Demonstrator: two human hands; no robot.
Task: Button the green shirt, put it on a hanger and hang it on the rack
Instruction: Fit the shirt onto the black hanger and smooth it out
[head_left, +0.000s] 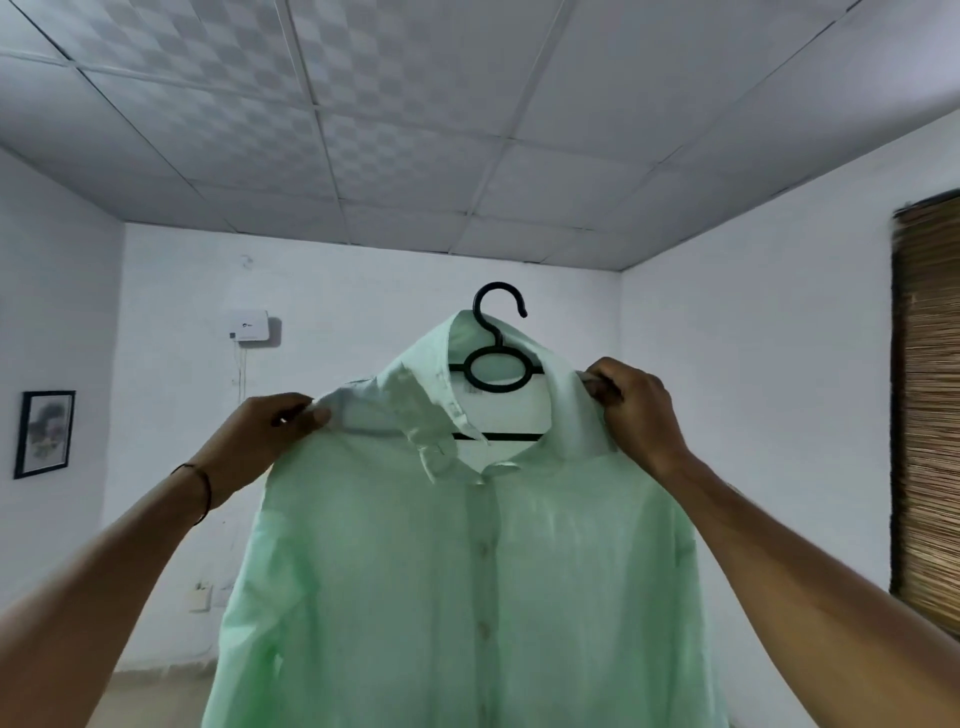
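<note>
I have the green shirt (467, 571) raised in front of me on the black hanger (496, 366), buttoned down its front, my left hand (260, 441) and right hand (636, 413) each pinching a shoulder of it.

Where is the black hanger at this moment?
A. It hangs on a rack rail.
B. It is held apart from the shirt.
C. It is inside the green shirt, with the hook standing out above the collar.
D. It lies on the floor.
C: the black hanger sits inside the green shirt, hook free above the collar, while both hands grip the shoulders.
</note>
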